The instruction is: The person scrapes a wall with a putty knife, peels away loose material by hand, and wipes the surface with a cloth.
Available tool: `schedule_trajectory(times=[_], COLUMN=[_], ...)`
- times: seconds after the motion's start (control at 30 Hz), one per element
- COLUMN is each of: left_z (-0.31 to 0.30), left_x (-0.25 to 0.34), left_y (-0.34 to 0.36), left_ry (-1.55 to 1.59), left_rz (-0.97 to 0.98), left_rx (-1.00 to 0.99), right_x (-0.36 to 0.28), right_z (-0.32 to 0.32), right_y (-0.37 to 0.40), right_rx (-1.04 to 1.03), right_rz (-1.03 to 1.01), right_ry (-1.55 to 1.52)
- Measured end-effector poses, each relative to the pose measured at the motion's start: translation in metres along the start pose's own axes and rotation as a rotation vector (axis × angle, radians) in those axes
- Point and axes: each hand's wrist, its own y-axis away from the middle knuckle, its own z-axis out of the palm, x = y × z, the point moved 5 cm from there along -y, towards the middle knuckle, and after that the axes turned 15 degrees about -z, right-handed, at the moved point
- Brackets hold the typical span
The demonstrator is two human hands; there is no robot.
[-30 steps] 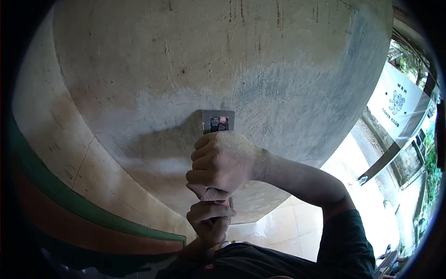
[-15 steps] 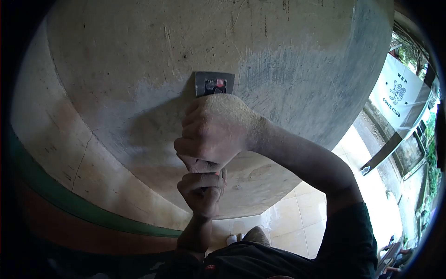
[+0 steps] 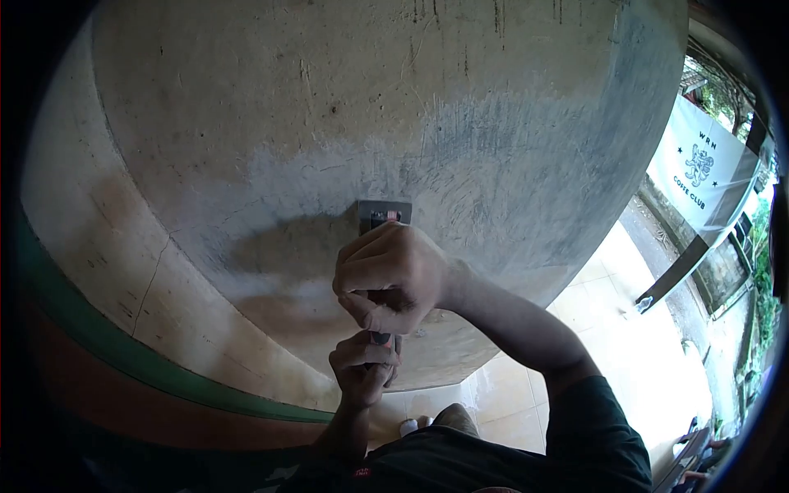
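Observation:
A scraper (image 3: 384, 214) with a flat metal blade and a dark handle is pressed against a worn, scratched wall (image 3: 329, 107). My right hand (image 3: 393, 277) is closed around the upper part of the handle, just below the blade. My left hand (image 3: 363, 364) grips the lower end of the same handle, right under the right hand. Only the blade's top strip with a small red and black label shows above my fingers. Around the blade the wall is a paler, bluish grey.
Below the beige wall runs a green stripe (image 3: 164, 370) over a reddish band. Pale floor tiles (image 3: 526, 394) lie to the lower right. A white banner (image 3: 699, 172) hangs at the right, with greenery behind it.
The scraper and both hands have come back down the wall after going up half a second ago. The blade now sits about where it was one second ago.

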Motion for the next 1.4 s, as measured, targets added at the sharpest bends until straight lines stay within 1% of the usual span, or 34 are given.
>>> schedule_trajectory(times=[0.03, 0.07, 0.1, 0.13, 0.2, 0.23, 0.27, 0.3, 0.33, 0.4, 0.47, 0.5, 0.53, 0.6, 0.63, 0.67, 0.73, 0.77, 0.8, 0.87, 0.9, 0.93, 1.0, 1.03, 1.1, 1.13, 1.2, 1.23, 1.27, 1.3, 1.33, 1.37, 1.4], left_z=[-0.004, -0.008, -0.01, -0.011, -0.013, -0.013, -0.013, -0.013, -0.013, -0.013, -0.008, -0.003, -0.002, -0.002, 0.003, 0.008, 0.003, 0.003, 0.011, 0.02, 0.016, 0.018, 0.02, 0.025, 0.038, 0.045, 0.049, 0.046, 0.045, 0.042, 0.042, 0.046, 0.048], left_x=[-0.007, -0.011, -0.015, -0.017, -0.012, -0.01, -0.008, -0.007, -0.007, -0.012, -0.012, -0.008, -0.009, -0.02, -0.023, -0.029, -0.045, -0.049, -0.052, -0.049, -0.054, -0.055, -0.05, -0.041, -0.031, -0.027, -0.026, -0.027, -0.028, -0.026, -0.029, -0.033, -0.033], left_y=[0.009, 0.015, 0.021, 0.027, 0.033, 0.036, 0.04, 0.043, 0.048, 0.056, 0.052, 0.052, 0.055, 0.061, 0.061, 0.061, 0.062, 0.063, 0.057, 0.052, 0.058, 0.06, 0.056, 0.051, 0.044, 0.041, 0.042, 0.043, 0.044, 0.048, 0.052, 0.055, 0.057], left_ry=[0.016, 0.021, -0.021, -0.064, -0.084, -0.104, -0.107, -0.04, 0.027, 0.069, 0.164, 0.127, 0.124, 0.121, 0.117, 0.115, 0.145, 0.051, 0.049, 0.155, 0.151, 0.146, 0.11, -0.058, -0.049, -0.04, -0.01, -0.002, 0.005, 0.001, 0.119, 0.238, 0.236], left_rz=[-0.06, -0.059, -0.073, -0.091, -0.123, -0.144, -0.151, -0.202, -0.253, -0.281, -0.298, -0.239, -0.237, -0.396, -0.389, -0.389, -0.399, -0.411, -0.415, -0.218, -0.303, -0.307, -0.195, -0.174, -0.172, -0.16, -0.16, -0.167, -0.174, -0.173, -0.255, -0.338, -0.338], left_rx=[-0.018, -0.018, -0.004, 0.014, -0.005, -0.033, -0.022, -0.009, 0.003, 0.017, 0.017, 0.073, 0.08, 0.126, 0.166, 0.167, 0.352, 0.395, 0.398, 0.56, 0.564, 0.568, 0.577, 0.547, 0.537, 0.516, 0.511, 0.472, 0.432, 0.435, 0.376, 0.315, 0.318], right_x=[0.003, 0.007, 0.011, 0.015, 0.023, 0.024, 0.02, 0.014, 0.015, 0.007, 0.0, -0.005, -0.011, -0.011, -0.017, -0.026, -0.056, -0.073, -0.089, -0.118, -0.132, -0.139, -0.152, -0.155, -0.157, -0.156, -0.154, -0.155, -0.156, -0.157, -0.158, -0.158, -0.158], right_z=[-0.003, -0.005, -0.008, -0.011, -0.007, -0.01, -0.011, -0.013, -0.014, -0.013, -0.017, -0.017, -0.012, 0.009, 0.022, 0.036, 0.067, 0.083, 0.1, 0.131, 0.134, 0.127, 0.11, 0.104, 0.092, 0.088, 0.074, 0.068, 0.062, 0.059, 0.056, 0.054, 0.055], right_y=[0.007, 0.015, 0.019, 0.022, 0.028, 0.03, 0.03, 0.03, 0.035, 0.048, 0.062, 0.073, 0.087, 0.127, 0.138, 0.148, 0.148, 0.145, 0.144, 0.143, 0.14, 0.134, 0.123, 0.12, 0.119, 0.12, 0.116, 0.115, 0.116, 0.116, 0.118, 0.121, 0.124], right_rx=[0.12, 0.243, 0.175, 0.176, 0.325, 0.33, 0.213, 0.096, 0.099, 0.109, 0.239, 0.321, 0.319, 0.493, 0.463, 0.428, 0.528, 0.51, 0.49, 0.653, 0.726, 0.73, 0.681, 0.681, 0.538, 0.537, 0.568, 0.533, 0.533, 0.489, 0.445, 0.446, 0.347], right_rz=[0.134, 0.269, 0.476, 0.482, 0.507, 0.508, 0.435, 0.358, 0.356, 0.171, 0.117, 0.102, 0.099, 0.544, 0.744, 0.929, 1.127, 1.13, 1.131, 1.028, 1.077, 1.08, 1.042, 1.049, 1.098, 1.105, 0.999, 1.055, 1.051, 1.057, 1.063, 1.062, 1.059], right_ry=[-0.167, -0.335, -0.555, -0.565, -1.098, -1.113, -1.137, -1.156, -1.167, -1.374, -1.456, -1.501, -1.508, -1.455, -1.221, -0.975, -0.735, -0.728, -0.722, -0.439, -0.441, -0.447, -0.439, -0.447, -0.353, -0.361, -0.247, -0.276, -0.281, -0.272, -0.263, -0.268, -0.244])
